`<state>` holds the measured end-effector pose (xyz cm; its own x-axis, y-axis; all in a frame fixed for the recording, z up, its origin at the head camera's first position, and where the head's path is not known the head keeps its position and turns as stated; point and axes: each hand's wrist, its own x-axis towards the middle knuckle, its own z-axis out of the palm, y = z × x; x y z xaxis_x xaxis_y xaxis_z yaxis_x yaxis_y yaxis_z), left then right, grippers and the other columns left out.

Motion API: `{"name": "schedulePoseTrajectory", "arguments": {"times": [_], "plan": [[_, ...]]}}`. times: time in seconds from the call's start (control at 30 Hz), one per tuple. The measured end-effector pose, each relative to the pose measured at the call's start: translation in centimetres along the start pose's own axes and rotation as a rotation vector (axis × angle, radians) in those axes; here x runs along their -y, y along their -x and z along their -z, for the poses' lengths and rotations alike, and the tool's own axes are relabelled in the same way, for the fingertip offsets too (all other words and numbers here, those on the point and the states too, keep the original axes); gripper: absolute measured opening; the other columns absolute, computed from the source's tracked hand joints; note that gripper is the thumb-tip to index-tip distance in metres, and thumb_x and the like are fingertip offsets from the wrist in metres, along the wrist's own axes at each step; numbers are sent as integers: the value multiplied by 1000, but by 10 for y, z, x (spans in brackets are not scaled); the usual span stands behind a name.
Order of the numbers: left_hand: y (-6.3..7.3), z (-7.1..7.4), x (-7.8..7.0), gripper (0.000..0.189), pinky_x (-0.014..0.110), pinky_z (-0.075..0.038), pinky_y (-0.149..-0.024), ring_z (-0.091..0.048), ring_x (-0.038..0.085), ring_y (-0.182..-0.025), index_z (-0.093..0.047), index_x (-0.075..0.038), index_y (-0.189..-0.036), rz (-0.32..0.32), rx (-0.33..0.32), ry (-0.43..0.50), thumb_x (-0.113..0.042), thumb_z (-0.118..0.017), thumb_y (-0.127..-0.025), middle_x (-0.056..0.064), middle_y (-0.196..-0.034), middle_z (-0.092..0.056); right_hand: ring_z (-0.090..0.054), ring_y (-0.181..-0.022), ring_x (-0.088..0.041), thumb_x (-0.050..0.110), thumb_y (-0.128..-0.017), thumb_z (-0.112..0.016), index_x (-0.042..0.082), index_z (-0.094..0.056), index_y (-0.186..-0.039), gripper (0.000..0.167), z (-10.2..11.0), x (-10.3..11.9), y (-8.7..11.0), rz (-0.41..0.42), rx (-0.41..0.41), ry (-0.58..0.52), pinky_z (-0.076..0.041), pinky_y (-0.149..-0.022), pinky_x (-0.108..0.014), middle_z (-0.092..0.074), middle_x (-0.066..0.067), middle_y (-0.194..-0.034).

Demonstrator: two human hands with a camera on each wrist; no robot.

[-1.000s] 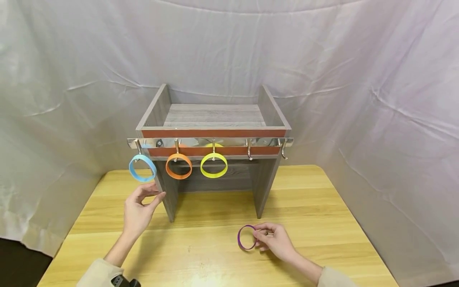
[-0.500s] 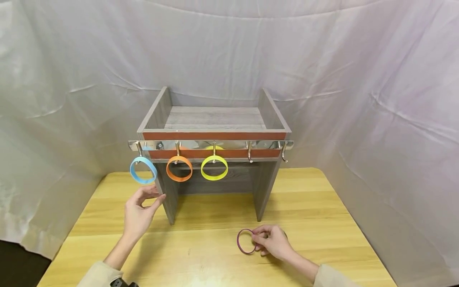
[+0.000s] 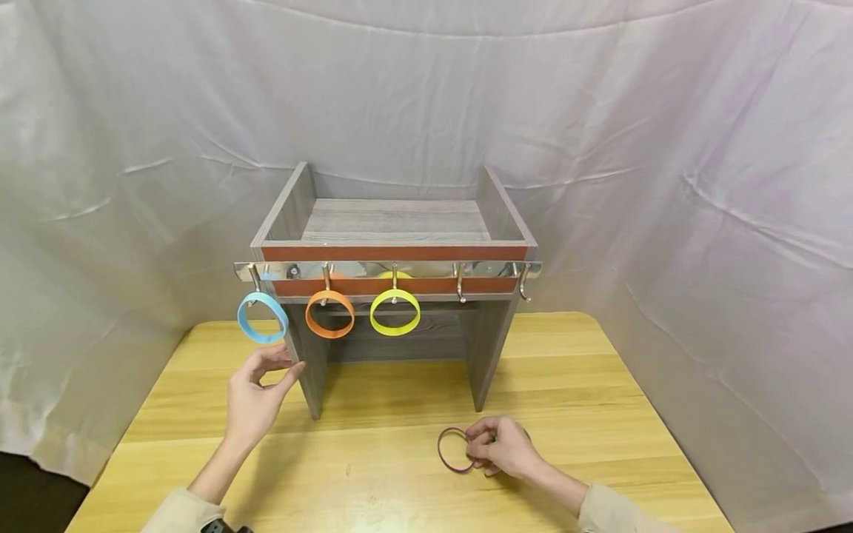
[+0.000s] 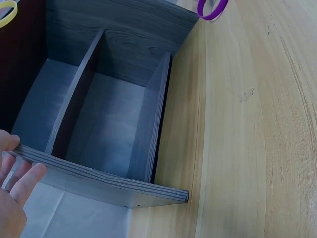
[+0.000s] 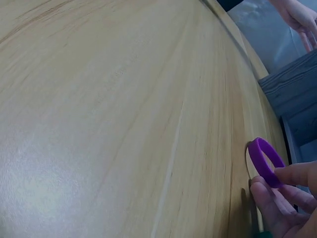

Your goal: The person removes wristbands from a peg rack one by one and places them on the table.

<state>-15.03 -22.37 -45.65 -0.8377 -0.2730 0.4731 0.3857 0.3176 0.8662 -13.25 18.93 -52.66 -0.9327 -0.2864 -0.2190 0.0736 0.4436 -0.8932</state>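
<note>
In the head view my left hand (image 3: 252,400) grips the front edge of the left side panel of a grey wooden shelf (image 3: 489,355), thumb on one face and fingers on the other. My right hand (image 3: 504,448) holds a thin purple silicone wristband (image 5: 262,161) between thumb and fingers, just above the table. A metal hook rail (image 3: 426,271) runs across the shelf's front. From its hooks hang a blue wristband (image 3: 241,320), an orange wristband (image 3: 310,322) and a yellow wristband (image 3: 396,332). The two hooks at the right bear nothing.
A small green thing (image 5: 265,234) shows beside my right hand, mostly hidden. The shelf stands toward the back of the wooden table (image 3: 373,474). Grey cloth (image 3: 413,96) hangs behind and at both sides.
My right hand has shifted slightly left and turned the purple wristband a little, so it looks thinner. The left hand keeps its grip on the panel. The head view has shifted slightly.
</note>
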Motion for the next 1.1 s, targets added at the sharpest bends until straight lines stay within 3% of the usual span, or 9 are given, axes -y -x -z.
{"name": "schedulePoseTrajectory", "arguments": {"times": [0.43, 0.63, 0.87, 1.1], "plan": [[0, -2, 0, 28, 10, -60, -65, -70, -10, -86, -72, 3, -112, 27, 2, 2, 11, -80, -86, -25, -95, -69, -74, -66, -17, 0, -89, -79, -9, -71, -111, 25, 5, -2, 1, -10, -1, -14, -67, -57, -34, -74, -12, -85], [-1, -1, 0, 28, 9, -60, -65, -70, -11, -86, -72, 4, -112, 12, -5, -2, 12, -80, -86, -25, -95, -69, -75, -69, -18, 1, -90, -79, -8, -71, -112, 25, 8, 1, 2, -3, 3, 2, -67, -57, -35, -74, -12, -87], [-1, -1, -3, 29, 9, -60, -65, -70, -11, -86, -72, 4, -113, 21, -6, 1, 13, -79, -86, -25, -95, -69, -76, -71, -24, 4, -91, -79, -10, -71, -114, 28, 14, 13, 1, 48, 2, 43, -67, -59, -34, -73, -13, -89], [0, 0, -3, 28, 9, -60, -65, -70, -11, -86, -72, 5, -111, 26, -8, 5, 12, -80, -85, -25, -96, -70, -78, -78, -37, 6, -92, -78, -12, -68, -117, 32, 20, 36, -3, 112, -24, 24, -68, -64, -44, -75, -16, -95]]}}
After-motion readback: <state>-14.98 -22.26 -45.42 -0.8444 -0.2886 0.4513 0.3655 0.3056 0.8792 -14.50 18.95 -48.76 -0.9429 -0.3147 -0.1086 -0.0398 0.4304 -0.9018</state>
